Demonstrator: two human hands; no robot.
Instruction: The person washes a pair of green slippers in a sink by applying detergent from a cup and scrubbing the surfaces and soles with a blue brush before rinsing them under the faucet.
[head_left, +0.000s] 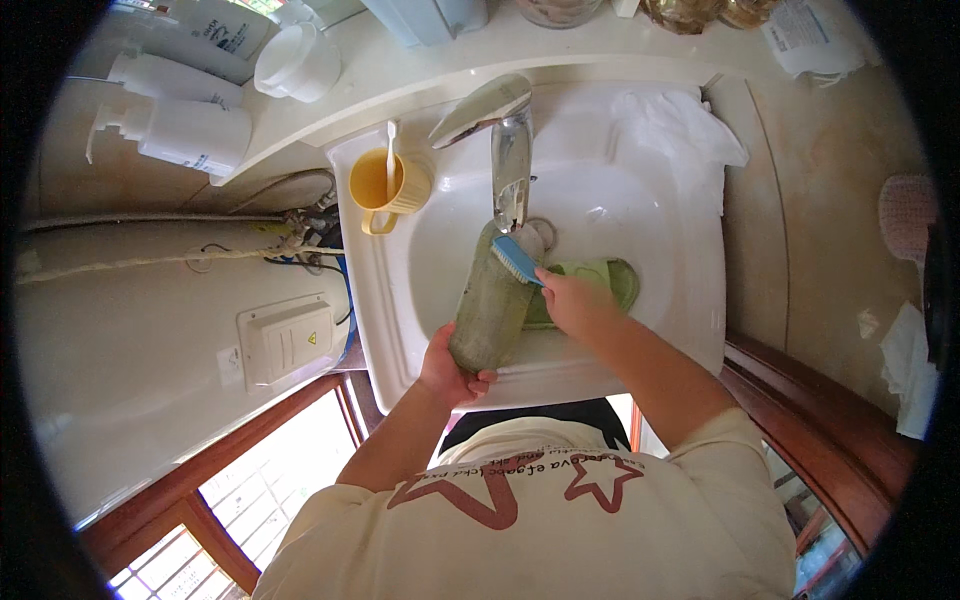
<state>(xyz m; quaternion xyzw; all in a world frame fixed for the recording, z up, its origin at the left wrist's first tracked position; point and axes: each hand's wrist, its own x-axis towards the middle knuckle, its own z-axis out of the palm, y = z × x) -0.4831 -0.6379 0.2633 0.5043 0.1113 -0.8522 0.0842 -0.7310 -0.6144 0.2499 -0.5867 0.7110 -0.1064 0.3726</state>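
Note:
My left hand (451, 373) grips the near end of a green slipper (487, 315), whose greyish, worn-looking face is turned up. The slipper slants across the white washbasin (397, 367), its far end under the faucet spout. In my right hand (581, 304) is a blue-handled scrub brush (517, 259), its pale bristles against the slipper's right side towards the far end. A second green slipper (624, 281) rests in the basin to the right, with a lighter green strap; my right hand and forearm hide part of it.
A chrome faucet (513, 165) rises behind the slippers. On the basin's left rim stands a yellow cup (367, 180) holding a white toothbrush (391, 154). White cloth (675, 124) drapes over the back right corner. Pump bottles (195, 135) and a white jar (296, 64) line the shelf.

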